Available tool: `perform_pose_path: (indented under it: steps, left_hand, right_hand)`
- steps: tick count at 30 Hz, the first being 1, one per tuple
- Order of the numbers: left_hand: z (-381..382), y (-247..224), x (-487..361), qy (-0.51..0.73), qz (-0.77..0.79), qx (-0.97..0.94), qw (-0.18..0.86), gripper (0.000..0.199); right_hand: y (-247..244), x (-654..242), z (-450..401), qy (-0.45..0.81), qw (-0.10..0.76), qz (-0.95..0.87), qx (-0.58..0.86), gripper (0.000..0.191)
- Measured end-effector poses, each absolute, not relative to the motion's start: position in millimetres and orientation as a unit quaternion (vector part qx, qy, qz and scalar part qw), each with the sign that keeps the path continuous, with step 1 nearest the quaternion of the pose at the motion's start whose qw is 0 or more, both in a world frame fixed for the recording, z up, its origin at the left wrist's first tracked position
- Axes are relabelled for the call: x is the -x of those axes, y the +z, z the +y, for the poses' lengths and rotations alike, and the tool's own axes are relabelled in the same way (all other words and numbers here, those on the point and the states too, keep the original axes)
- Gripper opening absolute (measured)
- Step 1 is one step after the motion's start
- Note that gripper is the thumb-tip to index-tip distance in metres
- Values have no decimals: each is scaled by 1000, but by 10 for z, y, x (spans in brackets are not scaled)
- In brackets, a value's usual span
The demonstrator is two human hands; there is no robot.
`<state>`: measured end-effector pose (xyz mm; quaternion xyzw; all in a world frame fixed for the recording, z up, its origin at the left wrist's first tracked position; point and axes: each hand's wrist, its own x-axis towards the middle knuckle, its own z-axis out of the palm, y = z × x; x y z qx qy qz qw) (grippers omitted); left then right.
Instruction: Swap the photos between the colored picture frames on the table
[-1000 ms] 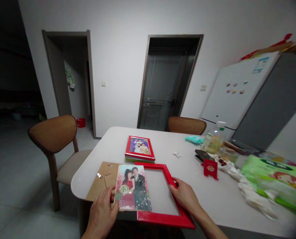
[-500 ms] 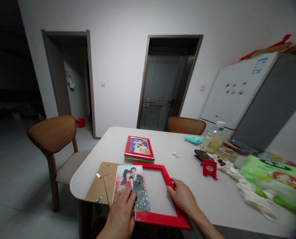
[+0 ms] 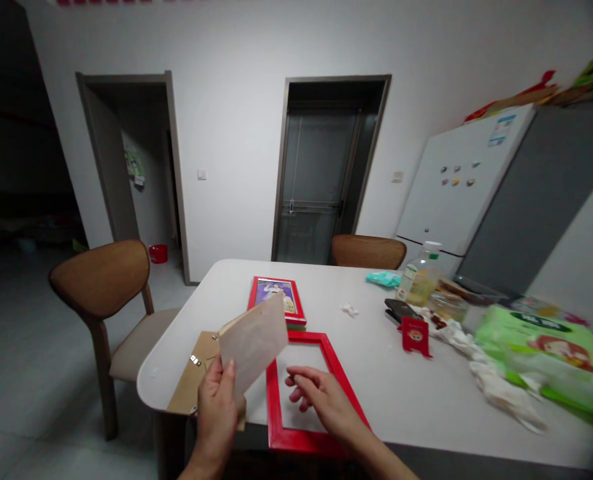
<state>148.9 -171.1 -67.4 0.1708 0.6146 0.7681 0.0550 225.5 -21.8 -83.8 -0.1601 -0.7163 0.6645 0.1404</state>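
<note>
2 hands (image 3: 215, 410) (image 3: 324, 399), 2 red frames (image 3: 272, 393) (image 3: 299, 301)

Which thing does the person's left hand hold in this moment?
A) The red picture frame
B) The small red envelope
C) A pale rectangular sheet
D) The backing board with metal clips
C. The left hand grips a pale sheet up in the air, while the red frame lies flat beneath the right hand.
</note>
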Motion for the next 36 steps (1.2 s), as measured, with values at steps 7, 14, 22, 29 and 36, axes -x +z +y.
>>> perform_pose_path:
  steps: [7,14,22,29,36]
  left_hand:
    - [-1401,-865,-1815,834,466,-192,226,51]
    - [-1592,-1097,-1755,575,728,-351,126,52]
    - [-1601,-1355,-1771,369,754,-543,-18,55]
    - [-1629,-1162,-1807,281,797,-534,-9,45]
    - [-1624,-1177,-1806,258,799,-543,-26,45]
  right_hand:
    - [-890,-2242,-99,764,264,-543,229,38]
    - [-840,-2408,423,717,197,-599,298,47]
    - [-996,-2182,462,588,186,-739,271,49]
    - [-1005,-2147,508,338,178,-881,281,37]
    - [-997,-2176,404,94,114,-932,331,35]
